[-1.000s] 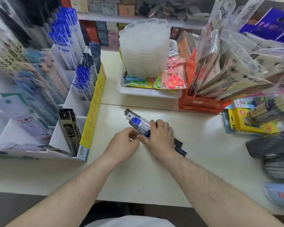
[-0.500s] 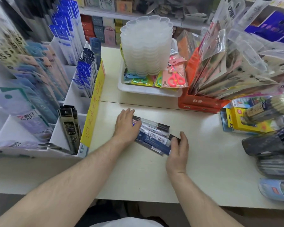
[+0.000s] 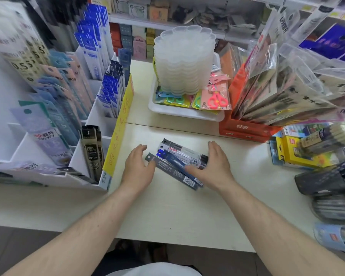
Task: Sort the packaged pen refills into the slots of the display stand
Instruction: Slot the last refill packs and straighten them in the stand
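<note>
Beside refill packs (image 3: pixel 179 162), both hands' fingers straight.

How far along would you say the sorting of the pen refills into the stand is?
Partly done, it seems: the display stand already holds many packs, including black ones in a front slot. In hand: a loose pile of refill packs lies on the table, with the left hand and right hand open at either side. All of those remain unsorted.

You stand in a stationery shop: a white display stand (image 3: pixel 84 154) packed with packaged refills, an orange bin (image 3: pixel 245 128) of bagged goods, packaged scissors (image 3: pixel 216 99) in a tray (image 3: pixel 183 112), and stocked shelves (image 3: pixel 167 22) behind the desk (image 3: pixel 167 206).
</note>
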`<action>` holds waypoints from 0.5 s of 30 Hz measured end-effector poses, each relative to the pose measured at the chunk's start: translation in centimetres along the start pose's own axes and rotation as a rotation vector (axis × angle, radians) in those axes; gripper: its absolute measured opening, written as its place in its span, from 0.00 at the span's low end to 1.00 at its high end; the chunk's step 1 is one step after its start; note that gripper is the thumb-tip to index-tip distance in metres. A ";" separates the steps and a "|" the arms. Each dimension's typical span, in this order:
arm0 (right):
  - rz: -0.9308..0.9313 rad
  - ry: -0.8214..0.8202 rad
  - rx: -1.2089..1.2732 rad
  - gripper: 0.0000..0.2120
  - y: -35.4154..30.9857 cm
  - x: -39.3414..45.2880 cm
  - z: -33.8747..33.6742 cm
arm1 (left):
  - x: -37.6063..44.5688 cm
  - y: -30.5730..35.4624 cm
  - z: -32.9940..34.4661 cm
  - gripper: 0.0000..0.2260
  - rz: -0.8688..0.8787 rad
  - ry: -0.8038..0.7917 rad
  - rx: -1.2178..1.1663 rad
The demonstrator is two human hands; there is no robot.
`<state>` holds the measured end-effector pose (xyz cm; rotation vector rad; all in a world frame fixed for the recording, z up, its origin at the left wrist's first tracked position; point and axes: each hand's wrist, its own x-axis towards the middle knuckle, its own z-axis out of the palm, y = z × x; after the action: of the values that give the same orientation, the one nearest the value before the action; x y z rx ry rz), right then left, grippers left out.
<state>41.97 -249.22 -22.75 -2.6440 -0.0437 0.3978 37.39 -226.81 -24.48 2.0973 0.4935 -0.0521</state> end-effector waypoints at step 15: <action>-0.123 -0.077 -0.438 0.12 -3.0 -2.0 3.5 | -1.9 0.9 0.4 0.23 -0.136 -0.062 -0.190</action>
<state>39.22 -245.22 -23.85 -3.0315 -0.3539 0.4950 35.99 -228.14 -23.52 1.8687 0.5803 -0.1435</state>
